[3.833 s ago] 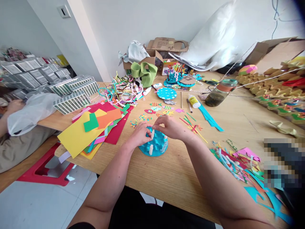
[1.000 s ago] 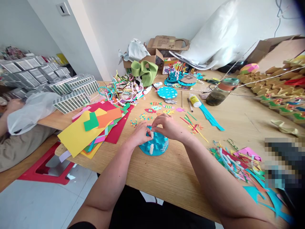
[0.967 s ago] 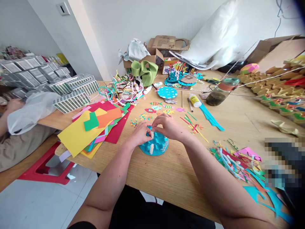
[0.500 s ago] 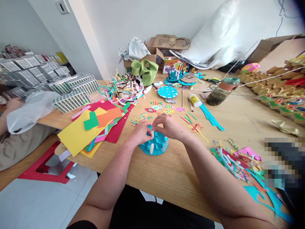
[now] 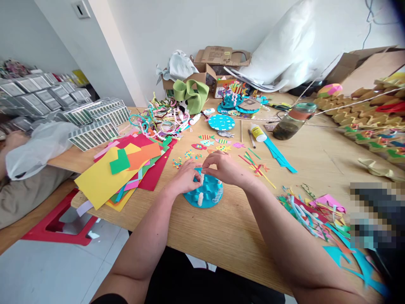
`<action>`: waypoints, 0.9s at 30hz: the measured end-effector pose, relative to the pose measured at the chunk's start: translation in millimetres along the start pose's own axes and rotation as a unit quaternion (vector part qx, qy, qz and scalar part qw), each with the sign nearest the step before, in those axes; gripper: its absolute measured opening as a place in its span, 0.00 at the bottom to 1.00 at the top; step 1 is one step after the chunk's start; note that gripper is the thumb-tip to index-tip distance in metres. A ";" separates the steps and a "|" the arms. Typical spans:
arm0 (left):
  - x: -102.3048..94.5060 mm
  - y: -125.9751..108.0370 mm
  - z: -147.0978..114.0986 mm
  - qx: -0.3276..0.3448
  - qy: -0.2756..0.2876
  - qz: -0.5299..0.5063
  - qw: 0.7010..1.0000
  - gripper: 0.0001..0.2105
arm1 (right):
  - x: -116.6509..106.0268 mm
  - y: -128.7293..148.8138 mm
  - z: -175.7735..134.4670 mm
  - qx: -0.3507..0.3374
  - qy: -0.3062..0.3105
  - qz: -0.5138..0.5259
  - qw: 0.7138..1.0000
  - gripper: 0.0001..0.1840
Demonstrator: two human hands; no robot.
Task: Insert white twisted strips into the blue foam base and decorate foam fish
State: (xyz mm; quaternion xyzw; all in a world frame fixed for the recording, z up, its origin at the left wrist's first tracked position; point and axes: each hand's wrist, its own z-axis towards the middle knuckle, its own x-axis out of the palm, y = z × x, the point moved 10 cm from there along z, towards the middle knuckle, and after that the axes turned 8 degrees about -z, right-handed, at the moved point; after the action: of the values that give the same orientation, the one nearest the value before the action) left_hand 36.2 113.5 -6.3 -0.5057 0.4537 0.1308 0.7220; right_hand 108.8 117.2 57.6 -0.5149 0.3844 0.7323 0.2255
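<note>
A round blue disc lies on the table, covered with raised blue paper bumps. Over its far left part, my left hand pinches a short white fuzzy piece, like a coiled pipe cleaner. My right hand comes in from the other side, its thumb and fingertips closed together at the top end of that same piece. Another white fuzzy piece stands at the disc's near edge. A pale, clear-looking curl sits along the right side. My hands cover the far part of the disc.
Coloured paper sheets are piled at the left. Paper fish, a glue bottle, a pen and thin paper strips lie beyond my hands. A glass jar stands back right; paper scraps are heaped at the right.
The whole view has shifted slightly. Both hands keep almost the same pinched pose over the disc.
</note>
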 end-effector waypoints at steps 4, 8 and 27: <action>-1.1 -1.9 -1.4 0.001 0.002 0.004 1.000 0.03 | -0.3 -1.0 -0.1 0.004 0.002 -0.002 1.000 0.07; -2.0 -5.0 -1.7 -0.002 -0.001 0.015 1.000 0.03 | -1.9 0.5 -0.6 0.003 0.005 -0.007 1.000 0.07; 1.0 -17.9 -1.9 0.038 -0.018 0.061 0.997 0.04 | -3.8 3.4 -2.7 -0.003 0.016 -0.002 1.000 0.07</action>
State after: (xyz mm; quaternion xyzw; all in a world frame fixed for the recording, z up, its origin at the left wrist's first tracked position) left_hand 47.5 103.5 3.7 -0.4473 0.4751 0.1661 0.7393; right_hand 109.4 113.3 61.7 -0.5281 0.3848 0.7246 0.2191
